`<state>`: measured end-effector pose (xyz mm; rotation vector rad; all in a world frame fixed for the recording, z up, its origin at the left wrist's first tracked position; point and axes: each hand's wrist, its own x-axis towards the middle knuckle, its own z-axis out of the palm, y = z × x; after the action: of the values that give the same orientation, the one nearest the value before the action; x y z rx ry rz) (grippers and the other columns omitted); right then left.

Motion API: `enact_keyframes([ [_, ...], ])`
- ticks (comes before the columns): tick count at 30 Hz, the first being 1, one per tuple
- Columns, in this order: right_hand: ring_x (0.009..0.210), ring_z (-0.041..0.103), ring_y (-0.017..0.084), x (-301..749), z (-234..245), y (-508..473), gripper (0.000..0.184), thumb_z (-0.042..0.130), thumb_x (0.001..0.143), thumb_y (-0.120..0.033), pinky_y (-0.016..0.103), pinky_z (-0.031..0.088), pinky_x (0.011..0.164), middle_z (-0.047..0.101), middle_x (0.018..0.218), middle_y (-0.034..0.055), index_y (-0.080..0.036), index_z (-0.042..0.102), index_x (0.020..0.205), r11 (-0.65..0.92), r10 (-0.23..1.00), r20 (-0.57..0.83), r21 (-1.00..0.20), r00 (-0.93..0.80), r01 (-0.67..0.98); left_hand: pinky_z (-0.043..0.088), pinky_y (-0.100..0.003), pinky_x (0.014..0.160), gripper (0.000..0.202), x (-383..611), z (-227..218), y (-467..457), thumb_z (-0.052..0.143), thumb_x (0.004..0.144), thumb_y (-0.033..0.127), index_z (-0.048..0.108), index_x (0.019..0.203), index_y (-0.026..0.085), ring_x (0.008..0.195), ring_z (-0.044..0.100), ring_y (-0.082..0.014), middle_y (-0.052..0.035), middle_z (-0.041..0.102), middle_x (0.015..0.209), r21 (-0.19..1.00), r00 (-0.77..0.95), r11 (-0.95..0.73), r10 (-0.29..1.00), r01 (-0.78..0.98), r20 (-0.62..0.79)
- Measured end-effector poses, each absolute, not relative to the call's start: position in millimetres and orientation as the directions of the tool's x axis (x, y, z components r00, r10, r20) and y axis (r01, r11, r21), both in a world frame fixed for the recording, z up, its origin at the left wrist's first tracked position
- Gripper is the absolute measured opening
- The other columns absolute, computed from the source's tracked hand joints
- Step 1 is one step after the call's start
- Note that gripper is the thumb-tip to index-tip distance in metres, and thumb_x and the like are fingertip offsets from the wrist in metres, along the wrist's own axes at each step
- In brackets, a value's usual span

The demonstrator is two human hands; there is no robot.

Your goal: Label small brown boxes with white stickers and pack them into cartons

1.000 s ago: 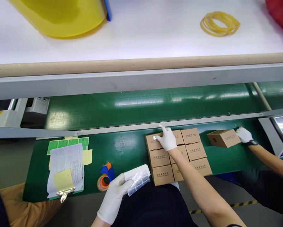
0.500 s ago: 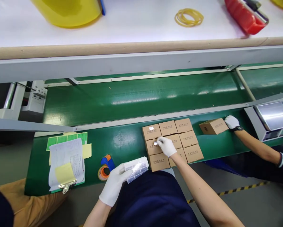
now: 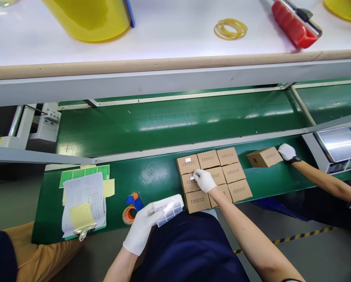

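Observation:
My left hand [image 3: 141,229], in a white glove, is closed on a sheet of small white stickers [image 3: 168,207] at the near edge of the green bench. My gloved right hand [image 3: 204,180] presses a small white sticker [image 3: 192,178] onto the middle-left carton of a block of several brown cartons [image 3: 231,172]; its fingers are bent down on the sticker. The far-left carton [image 3: 188,163] carries a sticker on its top.
A co-worker's gloved hand [image 3: 287,151] holds a single brown carton [image 3: 265,156] at the right, next to a weighing scale [image 3: 335,149]. A clipboard with papers [image 3: 83,203] and a tape roll [image 3: 128,214] lie at the left. The upper shelf carries a yellow roll [image 3: 90,15], rubber bands [image 3: 230,29] and a red tool [image 3: 294,23].
My right hand moved from the far-left carton back to the middle-left one, leaving a sticker on the far one. The view shifted slightly; the co-worker's carton stays put.

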<state>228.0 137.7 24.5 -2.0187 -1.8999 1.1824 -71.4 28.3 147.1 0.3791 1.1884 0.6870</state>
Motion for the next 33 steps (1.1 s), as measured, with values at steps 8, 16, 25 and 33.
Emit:
enact_keyframes([
  [8,0.087,0.067,0.023,211.6,29.3,139.3,0.014,0.061,0.094,-0.034,0.032,0.044,0.080,0.072,0.095,0.0094,-0.021,0.065,0.096,-0.305,0.855,-0.514,-0.392,0.069,0.868,0.049,-0.046,0.115,0.043,-72.1,149.0,29.6,0.078,0.089,0.033,0.073,0.129,0.015,0.130,0.064,-0.0343,-0.0145,0.072,0.135,0.624,0.214,0.737,0.674,-0.257,-0.707],
  [16,0.093,0.071,0.024,246.4,97.5,105.0,0.021,0.057,0.094,-0.038,0.035,0.052,0.088,0.075,0.091,0.0069,-0.020,0.069,0.094,-0.450,0.815,-0.566,-0.487,0.122,0.749,0.055,-0.045,0.104,0.042,-62.6,160.0,34.0,0.080,0.085,0.040,0.076,0.118,0.015,0.115,0.071,-0.0335,-0.0126,0.078,0.121,0.746,0.179,0.662,0.745,-0.074,-0.643],
  [25,0.097,0.072,0.024,200.0,186.2,30.9,0.030,0.058,0.093,-0.041,0.039,0.057,0.091,0.077,0.109,0.0050,-0.024,0.074,0.113,-0.294,0.907,-0.386,-0.865,-0.165,0.406,0.056,-0.037,0.088,0.061,-23.3,189.4,26.0,0.076,0.085,0.035,0.061,0.142,0.020,0.094,0.071,-0.0239,-0.0066,0.076,0.111,0.896,0.205,0.403,0.876,0.189,-0.437],
  [33,0.086,0.067,0.019,204.0,220.1,9.9,0.015,0.067,0.087,-0.032,0.032,0.051,0.081,0.074,0.093,-0.0020,-0.026,0.073,0.099,-0.180,0.911,-0.312,-0.888,-0.268,0.423,0.055,-0.034,0.088,0.031,-19.2,212.0,7.7,0.075,0.085,0.035,0.076,0.113,0.021,0.096,0.072,-0.0242,-0.0049,0.079,0.108,0.927,0.229,0.294,0.909,0.234,-0.347],
])
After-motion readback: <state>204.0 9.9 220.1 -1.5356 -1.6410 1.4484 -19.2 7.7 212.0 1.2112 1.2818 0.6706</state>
